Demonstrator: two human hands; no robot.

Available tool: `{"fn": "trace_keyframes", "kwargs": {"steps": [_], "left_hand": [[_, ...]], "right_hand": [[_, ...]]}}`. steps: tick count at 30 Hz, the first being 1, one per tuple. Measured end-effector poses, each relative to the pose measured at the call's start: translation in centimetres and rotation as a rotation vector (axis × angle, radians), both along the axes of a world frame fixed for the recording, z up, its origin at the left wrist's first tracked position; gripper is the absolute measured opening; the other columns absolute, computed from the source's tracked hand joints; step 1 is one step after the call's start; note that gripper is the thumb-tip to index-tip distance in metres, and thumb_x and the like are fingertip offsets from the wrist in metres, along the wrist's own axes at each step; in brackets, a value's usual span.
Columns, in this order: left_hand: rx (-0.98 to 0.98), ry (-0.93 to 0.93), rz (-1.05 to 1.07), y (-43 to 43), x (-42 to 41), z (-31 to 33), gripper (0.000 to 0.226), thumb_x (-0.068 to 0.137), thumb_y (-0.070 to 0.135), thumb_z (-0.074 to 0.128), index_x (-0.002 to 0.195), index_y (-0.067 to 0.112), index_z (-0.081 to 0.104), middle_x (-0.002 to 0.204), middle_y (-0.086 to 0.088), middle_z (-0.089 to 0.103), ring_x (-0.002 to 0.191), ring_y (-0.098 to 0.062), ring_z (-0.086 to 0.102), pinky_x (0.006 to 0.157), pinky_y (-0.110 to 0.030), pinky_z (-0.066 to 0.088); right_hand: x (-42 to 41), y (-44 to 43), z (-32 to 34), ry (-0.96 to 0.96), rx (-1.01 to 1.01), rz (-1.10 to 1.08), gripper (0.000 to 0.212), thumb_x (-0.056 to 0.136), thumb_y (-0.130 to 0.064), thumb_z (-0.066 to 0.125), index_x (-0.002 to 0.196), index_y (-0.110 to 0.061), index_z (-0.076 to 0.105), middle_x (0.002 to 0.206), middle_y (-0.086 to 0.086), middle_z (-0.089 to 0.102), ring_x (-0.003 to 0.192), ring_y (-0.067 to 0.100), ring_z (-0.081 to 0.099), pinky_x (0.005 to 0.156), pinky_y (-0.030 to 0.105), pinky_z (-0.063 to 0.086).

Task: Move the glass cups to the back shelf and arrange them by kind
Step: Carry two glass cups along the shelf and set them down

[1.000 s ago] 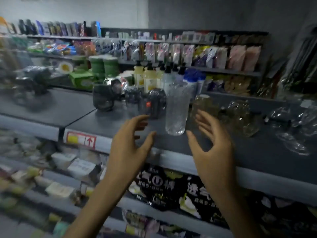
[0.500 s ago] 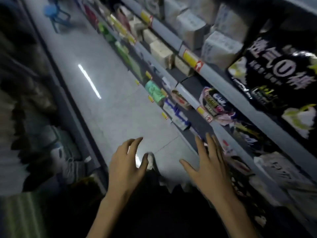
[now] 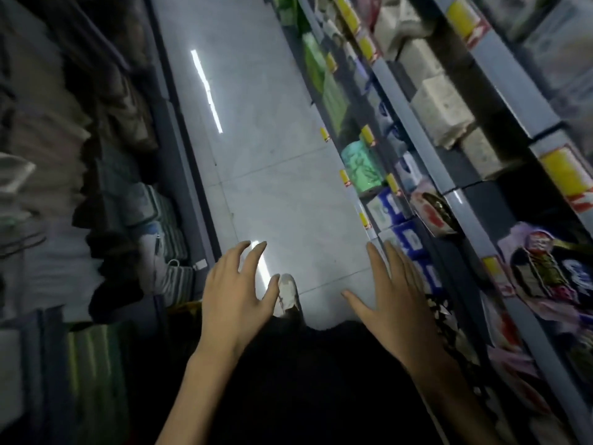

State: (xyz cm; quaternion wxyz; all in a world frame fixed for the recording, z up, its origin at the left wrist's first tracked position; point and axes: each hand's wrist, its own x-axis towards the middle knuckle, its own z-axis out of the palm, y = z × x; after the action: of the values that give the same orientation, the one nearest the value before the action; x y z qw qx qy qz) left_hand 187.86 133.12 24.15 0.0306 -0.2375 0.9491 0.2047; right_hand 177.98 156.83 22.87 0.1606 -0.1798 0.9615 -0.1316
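No glass cups show in the head view; I am looking down a shop aisle at the floor. My left hand (image 3: 237,293) hovers over the grey floor tiles with fingers spread and holds nothing. My right hand (image 3: 391,297) is also empty, fingers straight, close to the lower shelves on the right. Both forearms reach out in front of my dark clothing.
Grey tiled aisle floor (image 3: 272,155) runs ahead. Shelving (image 3: 449,187) on the right holds packaged goods and tissue packs with yellow price tags. Stacked textiles and bags (image 3: 154,220) line the left side. A white shoe (image 3: 288,293) shows between my hands.
One second ago I faced the shelf top with glass cups, hands near a tall clear glass. The view has since swung down and left to the aisle floor; both hands stay empty.
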Motion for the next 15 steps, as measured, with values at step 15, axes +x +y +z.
{"fn": "trace_keyframes", "kwargs": {"steps": [15], "left_hand": [[-0.035,0.02,-0.015,-20.4,-19.1,-0.8,0.054,0.096,0.045,0.062,0.146,0.025,0.052,0.141,0.001,0.056,0.128,-0.024,0.056,0.104,-0.049,0.049]], "right_hand": [[-19.8,-20.3,0.1,-0.007,-0.062,0.051,0.088,0.086,-0.064,0.055,0.158,-0.02,0.032,0.158,0.009,0.039,0.145,0.03,0.039,0.114,0.051,0.041]]}}
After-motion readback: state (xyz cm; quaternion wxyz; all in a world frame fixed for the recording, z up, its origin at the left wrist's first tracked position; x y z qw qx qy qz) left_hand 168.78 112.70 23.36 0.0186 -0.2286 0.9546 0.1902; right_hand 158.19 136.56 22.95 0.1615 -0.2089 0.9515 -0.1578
